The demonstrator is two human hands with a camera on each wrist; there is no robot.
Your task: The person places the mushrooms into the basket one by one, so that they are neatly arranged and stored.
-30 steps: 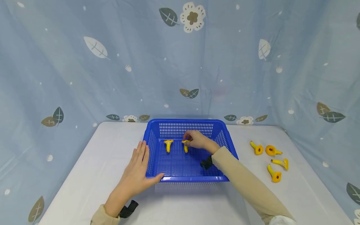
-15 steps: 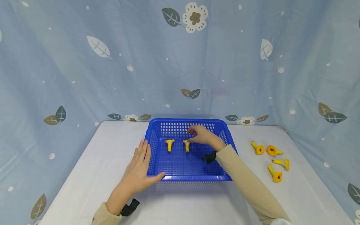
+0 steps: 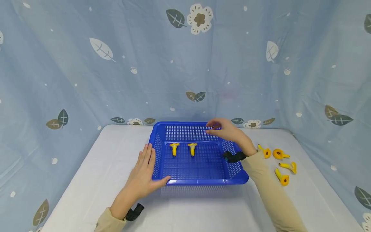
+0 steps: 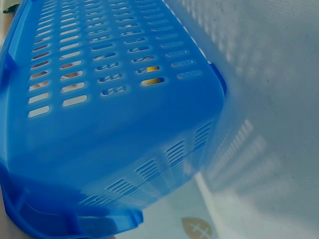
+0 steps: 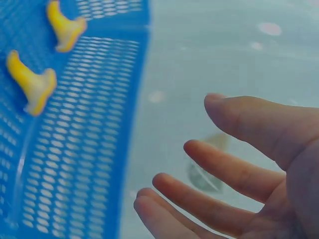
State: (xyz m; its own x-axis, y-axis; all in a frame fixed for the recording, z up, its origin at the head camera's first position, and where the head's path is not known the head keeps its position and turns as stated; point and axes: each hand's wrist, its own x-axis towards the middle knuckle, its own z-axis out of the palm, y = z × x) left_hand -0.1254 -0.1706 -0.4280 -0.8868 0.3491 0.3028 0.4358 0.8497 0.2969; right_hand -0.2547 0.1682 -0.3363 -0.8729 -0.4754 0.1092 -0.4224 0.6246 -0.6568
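Observation:
Two yellow trumpet-shaped mushrooms lie apart on the floor of a blue plastic basket (image 3: 200,181): a left mushroom (image 3: 174,149) and a right mushroom (image 3: 192,149). My left hand (image 3: 142,177) rests on the basket's left rim and front corner, fingers straight and thumb spread along the front edge. Above the basket's back right part is my right hand (image 3: 227,129), its fingers parted with nothing between them. The right wrist view shows this hand (image 5: 239,174) clear of the mushrooms (image 5: 35,87). Through the slots in the left wrist view, a bit of yellow mushroom (image 4: 152,81) shows.
Several more yellow mushrooms lie on the white table (image 3: 121,141) to the right of the basket, among them one with a round cap (image 3: 279,153) and one nearer the front (image 3: 282,177). A blue patterned curtain (image 3: 145,64) hangs behind the table.
My right hand has let go of the right mushroom and moved up and to the right, leaving it on the basket floor. My left hand has stayed at the basket's rim.

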